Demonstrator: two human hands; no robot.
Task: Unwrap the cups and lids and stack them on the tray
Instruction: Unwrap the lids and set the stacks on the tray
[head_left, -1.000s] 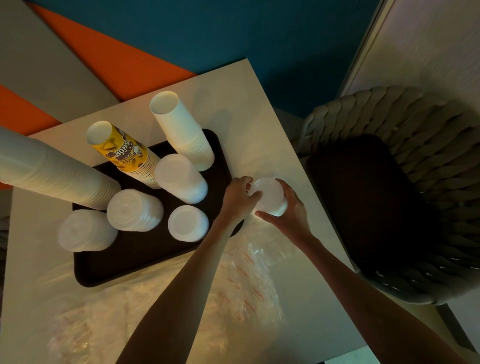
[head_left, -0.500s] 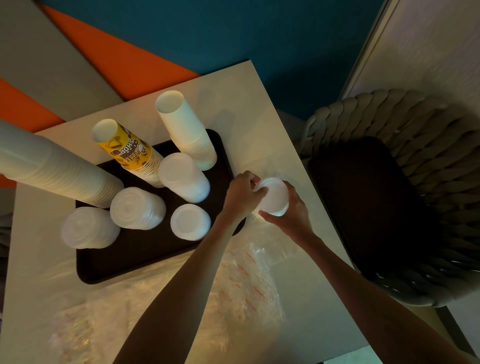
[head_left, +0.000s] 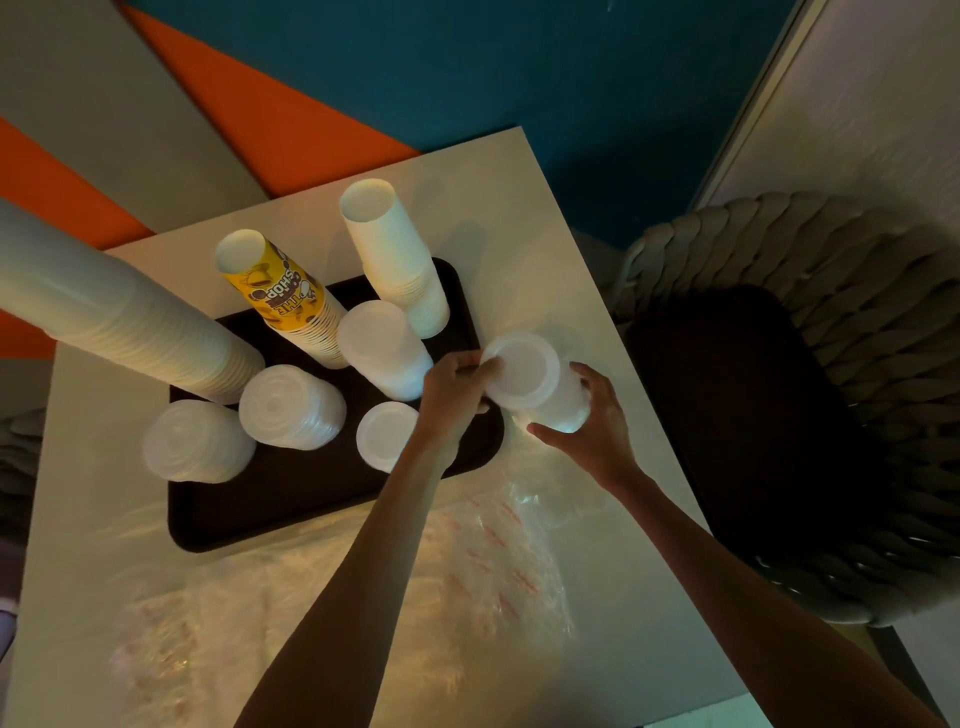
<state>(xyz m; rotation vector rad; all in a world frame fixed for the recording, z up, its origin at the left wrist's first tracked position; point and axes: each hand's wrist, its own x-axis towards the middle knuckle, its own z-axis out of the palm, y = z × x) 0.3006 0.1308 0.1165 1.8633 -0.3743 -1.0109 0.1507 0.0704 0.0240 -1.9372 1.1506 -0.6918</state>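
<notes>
Since the left hand (head_left: 451, 387) and right hand (head_left: 597, 426), both clasping the lids (head_left: 524, 371), have raised them, the tray (head_left: 322, 509) likely comes next.

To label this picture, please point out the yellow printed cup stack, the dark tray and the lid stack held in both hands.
yellow printed cup stack (head_left: 280, 299): head view, printed side wall.
dark tray (head_left: 311, 499): head view, bare floor near its front edge.
lid stack (head_left: 524, 371): head view, flat top of the uppermost lid.

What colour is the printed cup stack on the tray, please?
Printed stack: yellow with dark lettering; head view.
</notes>
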